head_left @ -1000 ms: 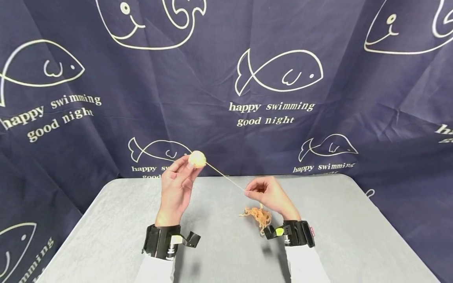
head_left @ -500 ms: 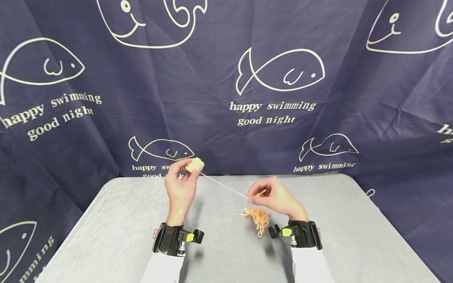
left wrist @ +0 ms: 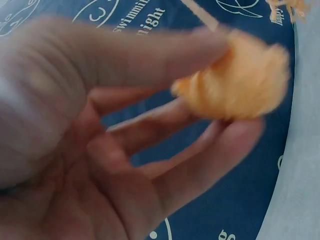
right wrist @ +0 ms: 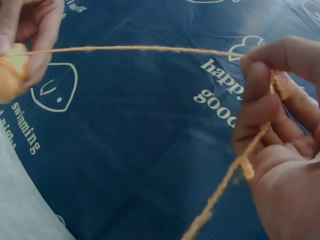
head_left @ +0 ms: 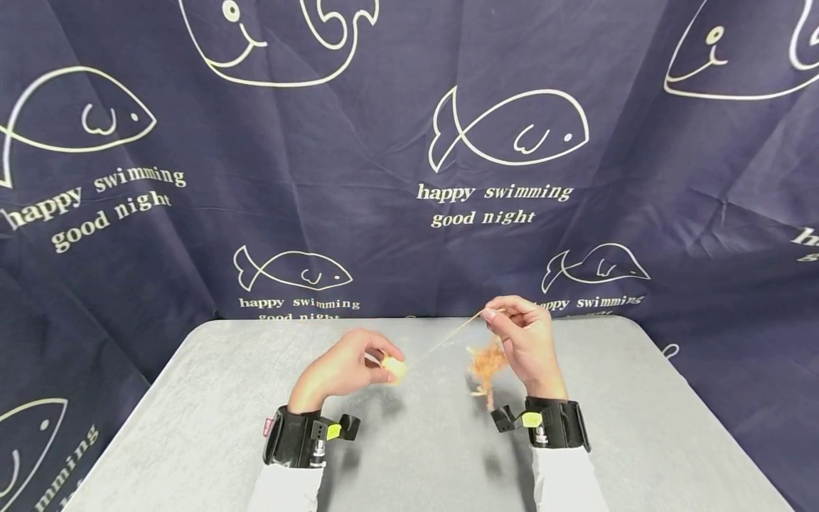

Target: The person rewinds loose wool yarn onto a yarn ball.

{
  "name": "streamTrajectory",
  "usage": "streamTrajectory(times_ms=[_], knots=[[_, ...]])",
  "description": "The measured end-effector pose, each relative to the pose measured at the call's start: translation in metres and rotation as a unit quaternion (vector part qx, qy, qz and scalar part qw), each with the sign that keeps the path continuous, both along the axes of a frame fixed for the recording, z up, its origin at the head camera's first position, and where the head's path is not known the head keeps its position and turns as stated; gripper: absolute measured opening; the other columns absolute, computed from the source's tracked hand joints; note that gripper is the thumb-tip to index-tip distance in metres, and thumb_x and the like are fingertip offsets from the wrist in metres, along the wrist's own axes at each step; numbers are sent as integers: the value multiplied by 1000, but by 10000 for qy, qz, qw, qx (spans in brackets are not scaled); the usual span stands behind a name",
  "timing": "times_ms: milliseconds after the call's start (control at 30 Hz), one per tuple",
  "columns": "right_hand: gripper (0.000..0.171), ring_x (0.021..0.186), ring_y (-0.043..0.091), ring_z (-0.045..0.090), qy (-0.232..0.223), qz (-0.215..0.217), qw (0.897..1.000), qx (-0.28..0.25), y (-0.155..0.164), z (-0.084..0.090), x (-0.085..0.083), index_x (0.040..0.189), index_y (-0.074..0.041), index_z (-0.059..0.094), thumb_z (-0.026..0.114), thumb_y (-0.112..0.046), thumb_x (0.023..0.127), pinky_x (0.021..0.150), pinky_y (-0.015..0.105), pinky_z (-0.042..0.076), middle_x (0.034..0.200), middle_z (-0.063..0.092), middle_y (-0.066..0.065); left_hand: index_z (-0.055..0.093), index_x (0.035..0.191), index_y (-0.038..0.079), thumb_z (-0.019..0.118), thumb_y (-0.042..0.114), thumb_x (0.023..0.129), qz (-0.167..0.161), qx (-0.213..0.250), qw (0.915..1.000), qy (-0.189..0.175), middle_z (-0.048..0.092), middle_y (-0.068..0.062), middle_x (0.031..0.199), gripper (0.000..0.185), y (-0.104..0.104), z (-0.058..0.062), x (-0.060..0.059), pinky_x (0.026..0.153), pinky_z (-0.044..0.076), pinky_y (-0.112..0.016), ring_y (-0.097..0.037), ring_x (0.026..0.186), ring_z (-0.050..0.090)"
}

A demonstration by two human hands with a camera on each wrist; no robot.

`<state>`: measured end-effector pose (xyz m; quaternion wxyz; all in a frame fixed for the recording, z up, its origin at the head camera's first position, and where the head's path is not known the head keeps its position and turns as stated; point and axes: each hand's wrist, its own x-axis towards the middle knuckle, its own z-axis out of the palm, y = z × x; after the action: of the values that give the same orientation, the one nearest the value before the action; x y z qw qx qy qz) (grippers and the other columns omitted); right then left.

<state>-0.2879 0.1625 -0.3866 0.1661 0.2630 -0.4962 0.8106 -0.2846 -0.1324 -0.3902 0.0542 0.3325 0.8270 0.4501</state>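
My left hand (head_left: 358,364) pinches a small orange yarn ball (head_left: 394,368) low over the grey table (head_left: 211,419); in the left wrist view the yarn ball (left wrist: 240,86) sits between thumb and fingers (left wrist: 210,165). A taut strand (head_left: 448,337) runs from the ball up to my right hand (head_left: 521,334), which pinches it at the fingertips. A loose tangle of orange yarn (head_left: 486,364) hangs under the right hand, just off the table. In the right wrist view the strand (right wrist: 140,49) crosses to my right hand's fingers (right wrist: 260,95), then trails down past the palm.
A dark blue curtain (head_left: 409,142) with white fish drawings and lettering hangs behind the table and at both sides. Black wrist mounts sit on both forearms, the left one (head_left: 301,441) and the right one (head_left: 550,425).
My left hand has dropped with the ball from chest height to just above the table. My right hand has risen and moved right, lifting the strand and the tangle.
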Motion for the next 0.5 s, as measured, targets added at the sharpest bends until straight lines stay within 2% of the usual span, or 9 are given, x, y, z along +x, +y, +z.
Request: streamTrajectory(times_ms=[133,267,333,400,500], knots=[[21,67,11,66,-399,-285,9980,-406,0,-2,-3,89,-2,75,67,16,87,63,18,55,80,73,8,76,106,1,77,-7,79,-890,93,9942,-604,73,-4,100,28,2,3,3,81,61,-32,-18,91,70],[24,65,11,66,-822,-675,9936,-382,0,-4,-6,88,-4,76,64,17,88,63,18,54,78,73,5,72,112,-5,76,-9,81,-1631,723,9775,-1121,72,-11,103,32,5,7,7,82,62,-37,-18,92,72],[18,63,10,63,-1004,-1002,9898,-116,-1,-6,-8,89,1,75,66,16,88,61,18,52,75,72,3,68,115,-11,75,-10,82,-1972,1209,9644,-1282,71,-13,106,34,7,9,8,84,61,-40,-19,93,72],[9,62,9,61,-1151,-1344,9837,326,-2,-9,-10,92,7,73,69,14,87,59,17,51,74,71,2,63,117,-17,74,-12,83,-2279,1769,9477,-1367,71,-13,109,36,8,10,9,86,60,-43,-20,94,73],[11,63,9,60,-1272,-1756,9673,1315,-5,-12,-11,97,11,72,74,7,87,57,18,48,72,70,-1,61,117,-18,74,-12,83,-2427,2557,9273,-1255,71,-8,113,37,9,11,10,87,60,-41,-19,100,71]])
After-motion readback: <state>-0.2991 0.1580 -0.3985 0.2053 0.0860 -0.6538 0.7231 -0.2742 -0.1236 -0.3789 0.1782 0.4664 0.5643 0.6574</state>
